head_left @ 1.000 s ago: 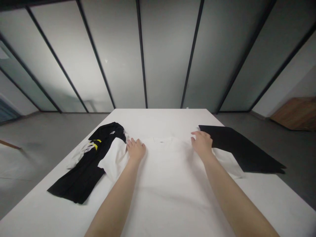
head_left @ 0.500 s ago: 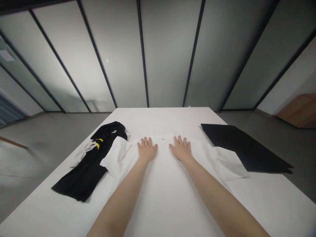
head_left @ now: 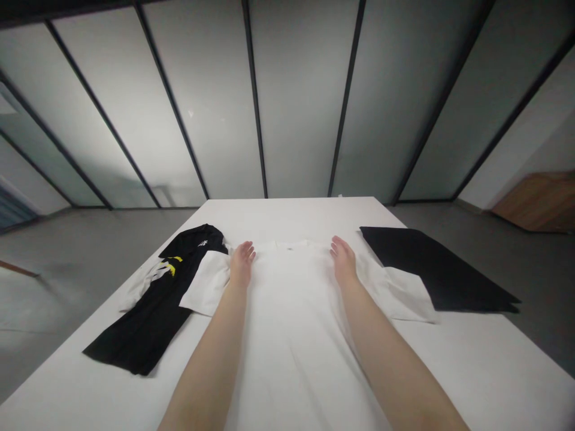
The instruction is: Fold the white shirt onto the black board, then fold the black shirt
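A white T-shirt (head_left: 291, 311) lies spread out in front of me, its collar at the far end and a sleeve out to each side. My left hand (head_left: 242, 260) is at the left shoulder of the shirt, turned on edge with the palm inward. Over the right shoulder, my right hand (head_left: 344, 257) mirrors it, fingers stretched and slightly curved. Both hands are open and hold nothing. Whether they touch the cloth or hover just above it, I cannot tell.
At the left, a black garment (head_left: 155, 314) with white and yellow patches lies partly under the shirt's left sleeve. A flat black board or sheet (head_left: 435, 272) rests at the right, overhanging the edge of the white table (head_left: 287, 209). Frosted glass panels (head_left: 300, 102) stand behind.
My hands have moved apart, from beside the collar out to the shoulders, and turned from palms down flat to palms facing inward. The sleeves and body of the shirt look smoother.
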A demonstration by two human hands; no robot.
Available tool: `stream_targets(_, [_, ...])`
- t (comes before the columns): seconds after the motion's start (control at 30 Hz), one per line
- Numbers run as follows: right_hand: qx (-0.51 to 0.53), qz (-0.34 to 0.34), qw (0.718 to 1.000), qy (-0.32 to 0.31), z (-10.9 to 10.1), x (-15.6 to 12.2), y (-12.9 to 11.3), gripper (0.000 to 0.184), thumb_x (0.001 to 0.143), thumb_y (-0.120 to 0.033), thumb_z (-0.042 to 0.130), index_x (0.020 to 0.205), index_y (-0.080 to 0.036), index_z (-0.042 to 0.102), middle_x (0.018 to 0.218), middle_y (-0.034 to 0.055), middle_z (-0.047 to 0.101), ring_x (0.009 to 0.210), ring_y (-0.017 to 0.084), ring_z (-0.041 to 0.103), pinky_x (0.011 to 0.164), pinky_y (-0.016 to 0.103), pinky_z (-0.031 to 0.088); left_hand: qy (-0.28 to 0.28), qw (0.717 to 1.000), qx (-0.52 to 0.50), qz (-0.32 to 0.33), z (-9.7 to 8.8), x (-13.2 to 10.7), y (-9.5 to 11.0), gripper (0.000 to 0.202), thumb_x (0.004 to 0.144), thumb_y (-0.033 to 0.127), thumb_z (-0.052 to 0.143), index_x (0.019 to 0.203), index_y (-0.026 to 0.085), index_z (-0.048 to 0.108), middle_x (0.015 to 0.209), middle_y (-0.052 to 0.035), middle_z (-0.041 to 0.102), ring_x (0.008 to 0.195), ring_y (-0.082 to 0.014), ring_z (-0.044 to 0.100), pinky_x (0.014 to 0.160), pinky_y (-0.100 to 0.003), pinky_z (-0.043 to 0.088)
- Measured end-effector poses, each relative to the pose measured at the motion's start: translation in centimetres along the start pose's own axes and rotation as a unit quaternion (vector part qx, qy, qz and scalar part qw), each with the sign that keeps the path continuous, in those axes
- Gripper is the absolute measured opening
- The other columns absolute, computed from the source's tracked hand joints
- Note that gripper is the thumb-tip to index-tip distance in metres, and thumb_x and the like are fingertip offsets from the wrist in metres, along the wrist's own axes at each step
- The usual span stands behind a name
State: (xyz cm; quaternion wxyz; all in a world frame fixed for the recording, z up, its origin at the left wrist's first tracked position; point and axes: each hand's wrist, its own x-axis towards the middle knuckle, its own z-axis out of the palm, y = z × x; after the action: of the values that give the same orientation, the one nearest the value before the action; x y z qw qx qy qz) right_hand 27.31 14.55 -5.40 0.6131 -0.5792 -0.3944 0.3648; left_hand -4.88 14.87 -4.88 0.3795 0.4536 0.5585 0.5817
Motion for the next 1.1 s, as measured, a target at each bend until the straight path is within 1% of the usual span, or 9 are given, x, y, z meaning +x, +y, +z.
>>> stream_targets(0.1, [0.191, 0.064, 0.979, -0.017, -1.1, 0.4, -0.2, 0.057, 0.105, -0.053, 0.026, 0.148, -0.024, 0.051, 0.144, 0.0152, 0.064, 0.128, 0.025, 0.065, 0.11, 0.053, 0.053, -0.004, 0.953, -0.29, -0.084, -1.3, -0.1, 0.4, 0.067, 0.107, 0.049, 0.014, 0.145, 0.014, 0.056, 0.143, -0.0235, 0.065, 0.13, -0.0285, 0.067, 0.105, -0.051, 0.058])
stream_targets(0.23, [0.476, 0.259, 0.835, -0.095, -0.3, -0.3, -0.2, 0.065, 0.105, -0.057, 0.032, 0.158, -0.019, 0.038, 0.15, 0.0235, 0.056, 0.131, 0.031, 0.064, 0.104, 0.061, 0.055, -0.026, 0.824, -0.512, -0.244, -0.3, -0.4, 0.6, 0.075, 0.104, 0.061, 0.024, 0.16, 0.013, 0.038, 0.151, -0.0293, 0.055, 0.132, -0.0347, 0.065, 0.096, -0.056, 0.062])
stream_targets(0.33, [0.471, 0.332, 0.81, -0.111, 0.1, -0.4, -0.1, 0.073, 0.105, -0.06, 0.029, 0.164, -0.017, 0.028, 0.157, 0.0263, 0.049, 0.136, 0.032, 0.06, 0.101, 0.059, 0.057, -0.026, 0.804, -0.516, -0.295, 0.0, 0.1, 0.4, 0.082, 0.103, 0.067, 0.026, 0.166, 0.015, 0.028, 0.155, -0.0306, 0.049, 0.138, -0.0373, 0.061, 0.091, -0.056, 0.064])
stream_targets(0.43, [0.452, 0.313, 0.829, -0.104, -1.4, 0.4, -0.1, 0.076, 0.105, -0.062, 0.022, 0.165, -0.015, 0.027, 0.16, 0.0269, 0.046, 0.138, 0.032, 0.058, 0.105, 0.057, 0.055, -0.017, 0.823, -0.493, -0.28, -1.4, 1.1, 0.0, 0.085, 0.103, 0.067, 0.016, 0.166, 0.011, 0.026, 0.156, -0.0303, 0.049, 0.141, -0.0345, 0.058, 0.093, -0.052, 0.064])
stream_targets(0.57, [0.308, 0.205, 0.924, -0.096, -4.8, 1.9, -0.1, 0.079, 0.105, -0.057, 0.006, 0.166, -0.013, 0.028, 0.157, 0.0276, 0.049, 0.138, 0.032, 0.058, 0.113, 0.06, 0.046, -0.019, 0.9, -0.375, -0.222, -3.6, 2.4, -0.6, 0.086, 0.102, 0.061, -0.004, 0.163, 0.013, 0.034, 0.155, -0.0286, 0.051, 0.136, -0.0284, 0.063, 0.101, -0.05, 0.06])
stream_targets(0.67, [0.066, 0.091, 0.99, -0.091, -5.8, 2.7, 0.1, 0.08, 0.105, -0.056, 0.0, 0.168, -0.014, 0.027, 0.155, 0.0268, 0.052, 0.134, 0.031, 0.062, 0.11, 0.057, 0.049, 0.001, 0.97, -0.199, -0.136, -3.6, 2.8, -1.1, 0.084, 0.103, 0.058, -0.007, 0.161, 0.019, 0.04, 0.155, -0.0245, 0.054, 0.132, -0.0251, 0.066, 0.103, -0.048, 0.058])
stream_targets(0.83, [-0.194, -0.039, 0.978, -0.064, -3.1, 1.9, 0.6, 0.07, 0.108, -0.053, 0.014, 0.165, -0.018, 0.037, 0.16, 0.0196, 0.052, 0.136, 0.026, 0.06, 0.11, 0.044, 0.05, 0.021, 1.0, 0.007, -0.005, -0.5, 1.7, -1.7, 0.051, 0.106, 0.048, 0.035, 0.147, 0.027, 0.057, 0.15, -0.0139, 0.062, 0.14, -0.0255, 0.059, 0.116, -0.048, 0.048])
stream_targets(0.93, [-0.265, -0.084, 0.954, -0.112, -1.0, 0.5, 0.8, 0.054, 0.105, -0.042, 0.036, 0.147, -0.02, 0.062, 0.151, 0.0129, 0.063, 0.139, 0.025, 0.057, 0.118, 0.04, 0.042, -0.071, 0.977, 0.185, 0.081, 1.4, -0.1, -1.7, 0.039, 0.099, 0.039, 0.055, 0.133, 0.025, 0.069, 0.149, -0.0111, 0.064, 0.147, -0.0283, 0.051, 0.127, -0.049, 0.032])
stream_targets(1.1, [-0.412, -0.113, 0.887, -0.173, 0.3, -0.9, 1.0, 0.041, 0.093, -0.03, 0.062, 0.132, -0.024, 0.074, 0.156, 0.0085, 0.059, 0.15, 0.032, 0.044, 0.129, 0.048, 0.022, -0.148, 0.822, 0.529, 0.149, 2.3, -2.3, -0.8, 0.051, 0.101, 0.04, 0.055, 0.15, 0.026, 0.058, 0.167, -0.0128, 0.046, 0.156, -0.0371, 0.036, 0.128, -0.058, 0.024])
